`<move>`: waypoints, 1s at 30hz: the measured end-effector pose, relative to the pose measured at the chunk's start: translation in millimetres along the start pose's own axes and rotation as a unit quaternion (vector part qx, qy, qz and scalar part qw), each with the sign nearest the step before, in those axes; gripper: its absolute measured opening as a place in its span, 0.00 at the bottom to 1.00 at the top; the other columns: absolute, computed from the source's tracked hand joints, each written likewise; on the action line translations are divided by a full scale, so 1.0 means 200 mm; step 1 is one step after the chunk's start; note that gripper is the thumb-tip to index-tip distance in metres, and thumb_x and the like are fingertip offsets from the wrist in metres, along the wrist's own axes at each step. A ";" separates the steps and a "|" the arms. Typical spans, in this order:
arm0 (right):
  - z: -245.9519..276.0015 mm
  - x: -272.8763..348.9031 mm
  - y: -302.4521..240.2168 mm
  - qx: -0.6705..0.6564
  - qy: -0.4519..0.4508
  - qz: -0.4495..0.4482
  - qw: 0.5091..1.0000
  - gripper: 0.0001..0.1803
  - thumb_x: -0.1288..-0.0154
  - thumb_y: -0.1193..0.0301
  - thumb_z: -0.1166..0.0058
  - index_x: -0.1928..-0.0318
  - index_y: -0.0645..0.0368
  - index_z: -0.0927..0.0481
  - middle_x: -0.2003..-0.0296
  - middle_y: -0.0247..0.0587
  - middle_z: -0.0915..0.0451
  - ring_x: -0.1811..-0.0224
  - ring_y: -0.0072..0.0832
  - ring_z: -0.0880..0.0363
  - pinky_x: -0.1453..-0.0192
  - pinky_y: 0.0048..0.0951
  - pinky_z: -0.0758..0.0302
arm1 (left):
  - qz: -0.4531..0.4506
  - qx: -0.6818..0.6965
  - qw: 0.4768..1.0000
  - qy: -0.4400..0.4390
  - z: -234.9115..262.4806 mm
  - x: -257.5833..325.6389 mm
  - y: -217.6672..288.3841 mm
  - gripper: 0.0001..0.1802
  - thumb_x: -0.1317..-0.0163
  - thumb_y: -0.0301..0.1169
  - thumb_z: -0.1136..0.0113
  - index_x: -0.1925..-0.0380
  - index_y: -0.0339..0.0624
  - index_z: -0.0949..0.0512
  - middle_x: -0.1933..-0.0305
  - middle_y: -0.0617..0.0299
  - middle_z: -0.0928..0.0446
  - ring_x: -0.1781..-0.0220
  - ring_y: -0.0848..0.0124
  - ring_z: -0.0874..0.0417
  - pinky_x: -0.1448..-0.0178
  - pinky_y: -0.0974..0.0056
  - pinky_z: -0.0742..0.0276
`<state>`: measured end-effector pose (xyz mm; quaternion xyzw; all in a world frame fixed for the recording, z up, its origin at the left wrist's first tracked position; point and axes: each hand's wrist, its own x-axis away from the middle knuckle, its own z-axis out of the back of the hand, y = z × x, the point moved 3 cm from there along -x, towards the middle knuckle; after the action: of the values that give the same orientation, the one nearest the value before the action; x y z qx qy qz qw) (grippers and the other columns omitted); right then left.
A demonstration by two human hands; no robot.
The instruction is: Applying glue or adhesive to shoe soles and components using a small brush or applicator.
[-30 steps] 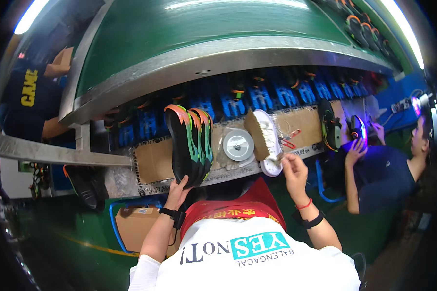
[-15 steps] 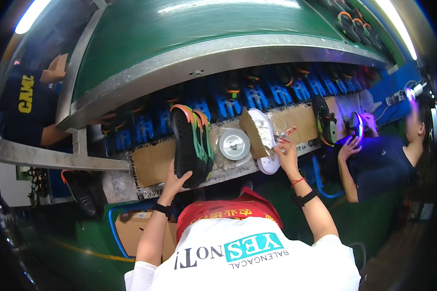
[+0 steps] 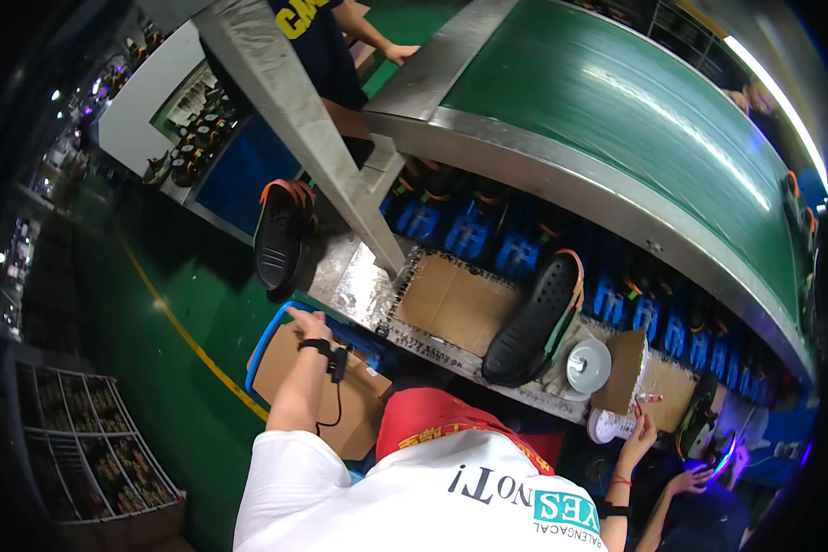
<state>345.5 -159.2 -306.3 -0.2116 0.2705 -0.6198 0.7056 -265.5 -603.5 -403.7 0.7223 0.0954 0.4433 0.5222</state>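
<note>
My left hand (image 3: 310,324) is over the blue metal frame (image 3: 265,354) beside a cardboard box (image 3: 354,405). Its fingers are partly stretched and I see nothing in them. My right hand (image 3: 641,437) is closed by the white clog (image 3: 603,425), pinching a thin red stick-like tool (image 3: 637,408). A cardboard flap (image 3: 621,368) hides much of that clog. A black clog (image 3: 529,327) with orange and green trim lies on the bench between my hands. Farther left, more black clogs (image 3: 283,239) sit at the bench's end. A white bowl (image 3: 588,366) stands near the flap.
The bench (image 3: 359,287) carries cardboard sheets (image 3: 455,299) below a metal-edged green conveyor (image 3: 607,120). A slanted metal leg (image 3: 313,120) stands ahead of my left hand. A co-worker's hand (image 3: 695,478) is close at right; another person (image 3: 308,55) stands beyond the conveyor. A shoe rack (image 3: 101,442) is at left.
My left hand has let go of the black clog, now on the bench, and moved left and down toward the blue frame. The view has swung left; my right hand stays by the white clog.
</note>
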 end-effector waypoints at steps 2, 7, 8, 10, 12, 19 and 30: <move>0.01 0.03 0.04 -0.003 0.011 -0.012 1.000 0.19 0.36 0.64 0.52 0.54 0.69 0.27 0.56 0.50 0.29 0.53 0.36 0.31 0.50 0.30 0.34 | -0.023 0.004 1.000 0.017 -0.02 -0.16 0.17 0.44 0.45 0.63 0.53 0.40 0.41 0.47 0.48 0.53 0.37 0.57 0.63 0.30 0.49 0.56 0.31; 0.05 0.13 0.22 0.127 -0.018 -0.030 0.991 0.14 0.39 0.70 0.49 0.55 0.65 0.28 0.60 0.47 0.31 0.60 0.35 0.30 0.55 0.29 0.32 | -0.044 -0.118 0.984 -0.129 -0.10 -0.41 0.38 0.40 0.51 0.61 0.44 0.50 0.38 0.30 0.46 0.55 0.31 0.47 0.61 0.30 0.44 0.52 0.36; 0.03 0.13 0.25 0.152 -0.028 0.005 0.988 0.13 0.40 0.72 0.47 0.57 0.65 0.27 0.60 0.47 0.32 0.60 0.35 0.30 0.55 0.29 0.31 | -0.052 -0.135 0.985 -0.098 -0.07 -0.49 0.39 0.40 0.53 0.59 0.40 0.52 0.35 0.29 0.47 0.55 0.29 0.48 0.61 0.29 0.44 0.51 0.35; 0.06 0.14 0.28 0.141 -0.027 -0.012 0.990 0.12 0.42 0.74 0.47 0.58 0.65 0.28 0.60 0.47 0.32 0.60 0.36 0.30 0.54 0.30 0.32 | 0.033 -0.089 0.988 -0.118 -0.08 -0.49 0.37 0.36 0.59 0.48 0.29 0.55 0.33 0.27 0.55 0.53 0.24 0.54 0.61 0.23 0.50 0.53 0.28; 0.07 0.15 0.27 0.127 -0.035 -0.027 0.991 0.11 0.43 0.75 0.46 0.59 0.65 0.28 0.60 0.47 0.32 0.60 0.37 0.30 0.53 0.31 0.32 | 0.057 -0.160 0.955 -0.244 -0.09 -0.48 0.37 0.34 0.59 0.47 0.28 0.56 0.35 0.26 0.57 0.54 0.23 0.57 0.62 0.21 0.52 0.54 0.27; 0.01 0.15 0.15 0.119 -0.060 0.052 0.990 0.10 0.45 0.76 0.45 0.61 0.63 0.26 0.61 0.48 0.31 0.62 0.37 0.29 0.61 0.28 0.29 | 0.043 -0.099 0.928 -0.356 -0.08 -0.16 0.16 0.23 0.47 0.31 0.36 0.54 0.33 0.32 0.52 0.49 0.27 0.52 0.59 0.24 0.48 0.54 0.23; -0.02 0.38 0.39 0.088 -0.139 -0.086 0.983 0.08 0.49 0.77 0.43 0.65 0.61 0.23 0.60 0.46 0.30 0.56 0.40 0.29 0.49 0.32 0.32 | 0.113 -0.110 0.888 -0.432 0.74 0.53 -0.01 0.31 0.41 0.24 0.45 0.39 0.43 0.45 0.40 0.53 0.37 0.41 0.57 0.33 0.39 0.49 0.33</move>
<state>408.4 -223.6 -367.5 -0.2553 0.0949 -0.6638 0.6966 -92.1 -638.0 -356.6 0.7865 -0.2712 0.1506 0.5341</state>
